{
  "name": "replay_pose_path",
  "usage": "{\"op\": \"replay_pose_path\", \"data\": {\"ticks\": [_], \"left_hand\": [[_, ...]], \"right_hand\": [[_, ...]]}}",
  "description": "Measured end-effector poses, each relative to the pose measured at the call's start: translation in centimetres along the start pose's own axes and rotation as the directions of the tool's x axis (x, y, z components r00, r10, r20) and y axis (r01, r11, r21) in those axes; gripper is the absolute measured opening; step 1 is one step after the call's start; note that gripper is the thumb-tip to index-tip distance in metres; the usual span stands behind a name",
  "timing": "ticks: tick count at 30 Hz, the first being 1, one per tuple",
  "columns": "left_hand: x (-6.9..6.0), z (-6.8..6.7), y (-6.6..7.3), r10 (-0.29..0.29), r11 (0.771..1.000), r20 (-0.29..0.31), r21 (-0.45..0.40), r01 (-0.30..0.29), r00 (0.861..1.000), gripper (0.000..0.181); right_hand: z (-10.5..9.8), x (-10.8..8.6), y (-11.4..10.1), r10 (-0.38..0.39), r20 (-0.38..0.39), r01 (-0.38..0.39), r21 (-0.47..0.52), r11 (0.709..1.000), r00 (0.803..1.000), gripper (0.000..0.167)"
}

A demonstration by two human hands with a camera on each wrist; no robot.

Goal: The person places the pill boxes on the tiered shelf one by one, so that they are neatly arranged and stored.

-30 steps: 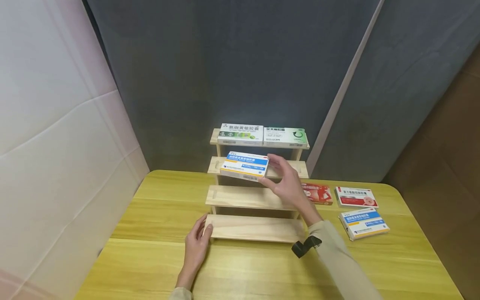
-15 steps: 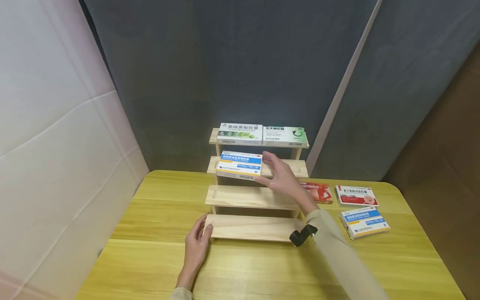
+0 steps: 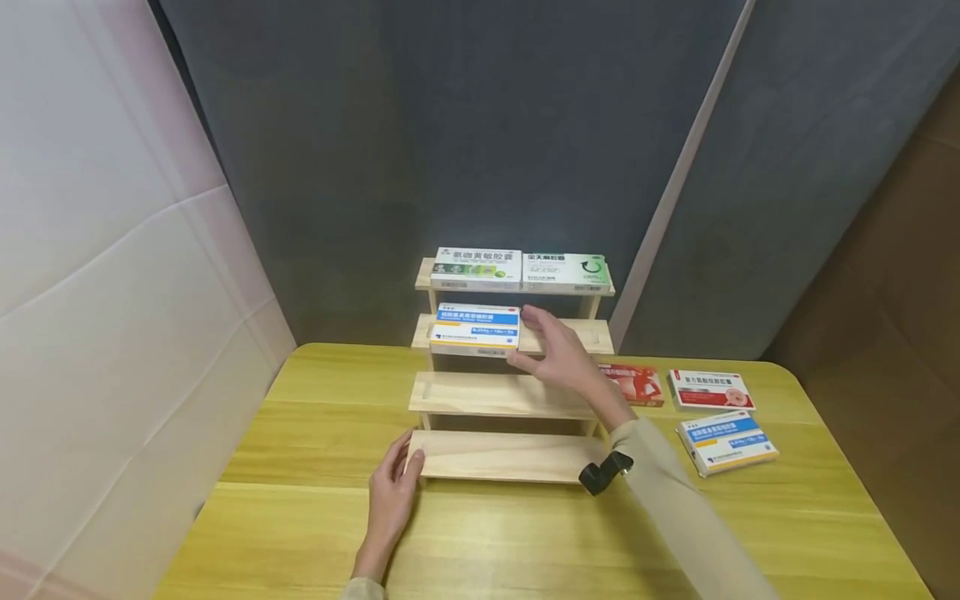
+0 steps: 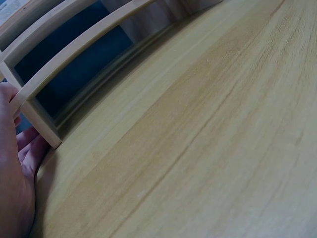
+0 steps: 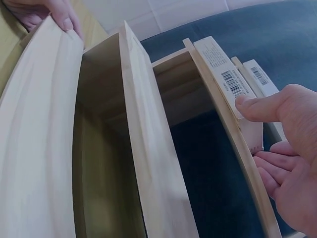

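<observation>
A stepped wooden display rack (image 3: 510, 457) stands on the table. My left hand (image 3: 392, 492) grips the left end of its lowest step, thumb on top; the left wrist view shows the fingers (image 4: 33, 151) beside the rack's leg. On the second step from the top lies a blue, white and orange medicine box (image 3: 476, 327), towards the left end. My right hand (image 3: 558, 354) holds this box by its right end, the thumb at the front corner. In the right wrist view the thumb (image 5: 260, 108) touches the box's barcode side.
Two green-and-white medicine boxes (image 3: 477, 269) sit side by side on the top step. Right of the rack, on the table (image 3: 525, 542), lie a red box (image 3: 637, 386), a red-and-white box (image 3: 712, 390) and another blue-and-white box (image 3: 727, 442). A dark curtain hangs behind.
My right hand has moved the blue-and-white medicine box left and squared it on the second step. The left hand has stayed on the rack.
</observation>
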State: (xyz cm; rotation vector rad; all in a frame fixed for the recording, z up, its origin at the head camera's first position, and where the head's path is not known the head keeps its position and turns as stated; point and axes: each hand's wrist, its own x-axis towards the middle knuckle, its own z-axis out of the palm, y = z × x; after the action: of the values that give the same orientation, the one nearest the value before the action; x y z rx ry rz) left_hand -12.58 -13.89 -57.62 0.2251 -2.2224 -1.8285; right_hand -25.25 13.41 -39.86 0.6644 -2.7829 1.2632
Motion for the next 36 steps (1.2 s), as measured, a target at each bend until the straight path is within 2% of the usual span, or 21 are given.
{"op": "replay_pose_path", "data": {"ticks": [18,28,31,36], "left_hand": [[0.1,0.3,-0.2,0.034,0.999,-0.019,0.003,-0.034,0.999,0.042],[0.1,0.2,-0.2,0.008,1.0,-0.006,0.013,-0.008,1.0,0.043],[0.1,0.2,-0.1,0.014,1.0,-0.006,0.01,-0.014,1.0,0.042],[0.2,0.2,-0.1,0.021,1.0,-0.001,0.011,-0.021,1.0,0.042]], "right_hand": [[-2.3,-3.1,0.9,-0.028,-0.028,0.026,-0.072,0.997,0.999,0.084],[-3.7,-5.1,2.5,-0.056,-0.054,0.048,-0.132,0.99,0.997,0.078],[-4.4,-5.8,2.8,-0.032,-0.036,0.027,-0.118,0.993,0.999,0.08],[-5.3,-6.8,3.3,-0.03,-0.007,0.028,-0.161,0.987,1.0,0.08]]}}
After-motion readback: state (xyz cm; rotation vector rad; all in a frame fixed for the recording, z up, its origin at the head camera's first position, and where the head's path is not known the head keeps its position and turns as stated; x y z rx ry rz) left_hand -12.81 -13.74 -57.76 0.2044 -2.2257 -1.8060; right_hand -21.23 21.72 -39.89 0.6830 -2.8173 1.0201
